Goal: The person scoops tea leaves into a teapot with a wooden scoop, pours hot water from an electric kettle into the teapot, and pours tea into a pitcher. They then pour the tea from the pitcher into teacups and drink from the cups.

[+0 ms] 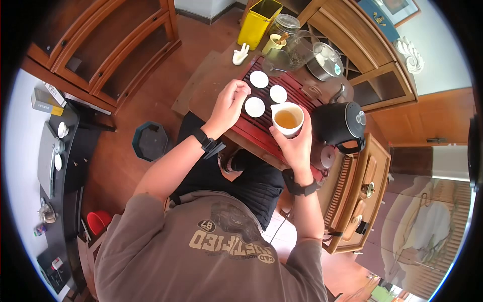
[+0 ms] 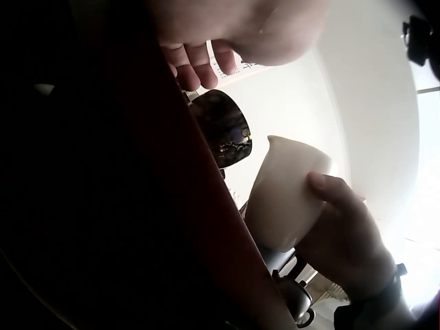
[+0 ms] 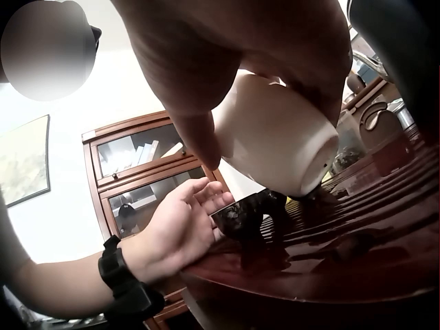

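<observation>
My right hand (image 1: 300, 147) grips a white tea pitcher (image 2: 292, 192), thumb on one side of its wall. Amber tea (image 1: 287, 120) shows inside it, and it is held over the near part of the dark red slatted tea tray (image 1: 261, 135). Three small cups, pale inside, stand together on the tray: a far cup (image 1: 259, 79), a middle cup (image 1: 278, 94) and a near cup (image 1: 254, 106). From the side, one cup (image 3: 240, 218) looks dark and glossy outside. My left hand (image 1: 229, 106) is at the tray's edge beside the cups, fingers loosely bent around nothing.
A black kettle (image 1: 342, 123) stands right of the pitcher, with a brown teapot (image 1: 326, 157) nearer me. Beyond the cups are a white hand-shaped figurine (image 1: 240, 54), a yellow bin (image 1: 257, 25), glass jars and a lidded pot (image 1: 324, 63). A dark octagonal bin (image 1: 151, 142) sits on the floor.
</observation>
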`<state>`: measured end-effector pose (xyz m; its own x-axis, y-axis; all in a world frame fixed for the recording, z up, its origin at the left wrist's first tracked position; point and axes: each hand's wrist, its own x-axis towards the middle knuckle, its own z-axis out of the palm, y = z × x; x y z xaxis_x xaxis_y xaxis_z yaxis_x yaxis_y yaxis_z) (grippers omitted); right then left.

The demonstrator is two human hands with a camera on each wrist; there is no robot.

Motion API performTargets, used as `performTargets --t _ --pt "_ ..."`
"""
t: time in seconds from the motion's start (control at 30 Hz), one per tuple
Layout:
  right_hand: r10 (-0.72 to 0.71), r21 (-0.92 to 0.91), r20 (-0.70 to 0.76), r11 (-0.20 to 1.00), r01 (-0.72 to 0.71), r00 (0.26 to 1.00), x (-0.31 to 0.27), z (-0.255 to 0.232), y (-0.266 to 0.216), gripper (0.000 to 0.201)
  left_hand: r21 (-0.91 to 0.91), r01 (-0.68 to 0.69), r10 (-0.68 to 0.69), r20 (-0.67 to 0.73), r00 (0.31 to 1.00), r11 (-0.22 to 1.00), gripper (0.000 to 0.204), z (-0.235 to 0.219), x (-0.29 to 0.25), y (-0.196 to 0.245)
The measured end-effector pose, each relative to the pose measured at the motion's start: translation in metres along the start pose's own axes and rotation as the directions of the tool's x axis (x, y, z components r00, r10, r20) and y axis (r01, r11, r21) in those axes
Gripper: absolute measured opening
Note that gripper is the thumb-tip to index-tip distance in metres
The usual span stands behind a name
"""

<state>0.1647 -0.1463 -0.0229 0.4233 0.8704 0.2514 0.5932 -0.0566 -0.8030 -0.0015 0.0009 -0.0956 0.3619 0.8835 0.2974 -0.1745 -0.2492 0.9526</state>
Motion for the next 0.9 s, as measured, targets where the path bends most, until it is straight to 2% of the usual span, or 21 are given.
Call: performTargets --t 0.17,0.23,0.47,0.9 --pt "-0.032 -0.066 0.037 0.997 0.035 0.999 0.005 0.001 -0.005 0.08 0.043 -0.016 0.019 -0.071 0.997 0.999 0.026 -0.005 0.002 -0.002" --pt "-0.051 -0.084 0.04 0.995 0.054 0.998 0.007 0.001 -0.008 0.079 0.027 0.03 -0.027 -0.11 0.994 0.999 0.029 -0.004 0.002 -0.001" --pt "-0.095 -0.177 0.082 0.978 0.109 0.992 0.013 0.0 -0.022 0.078 0.044 0.02 -0.015 -0.123 0.992 0.999 0.029 -0.004 0.003 -0.001" --pt "-0.146 -0.237 0.121 0.956 0.171 0.982 0.022 -0.005 -0.028 0.08 0.031 0.018 -0.013 -0.127 0.992 0.999 0.029 -0.005 0.003 -0.001"
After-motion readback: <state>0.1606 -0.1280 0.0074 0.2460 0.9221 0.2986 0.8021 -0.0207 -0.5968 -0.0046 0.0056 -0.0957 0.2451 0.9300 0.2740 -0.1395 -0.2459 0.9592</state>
